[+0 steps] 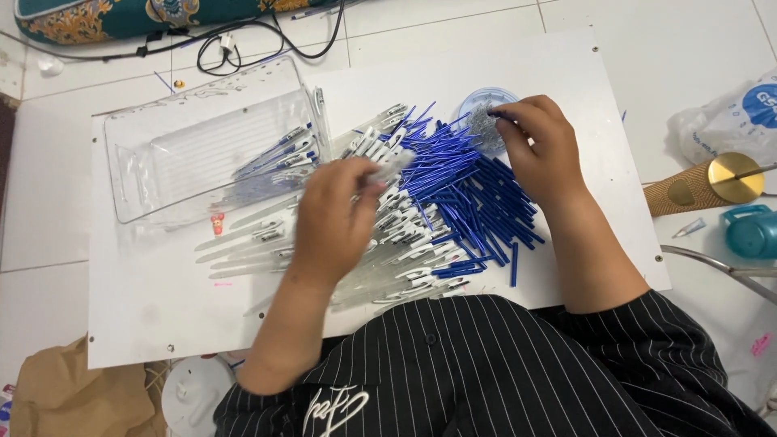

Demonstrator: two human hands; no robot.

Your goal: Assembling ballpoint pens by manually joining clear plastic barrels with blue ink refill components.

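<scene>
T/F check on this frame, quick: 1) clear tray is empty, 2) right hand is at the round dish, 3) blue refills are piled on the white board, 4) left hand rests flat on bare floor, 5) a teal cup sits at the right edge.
1) The clear tray is empty. False: several pens lie at its right end.
2) The right hand is at the round dish. True: its fingertips are over the dish.
3) Blue refills are piled on the white board. True.
4) The left hand rests flat on bare floor. False: it is over the pile of clear pen barrels, fingers around a pen.
5) A teal cup sits at the right edge. True.
</scene>
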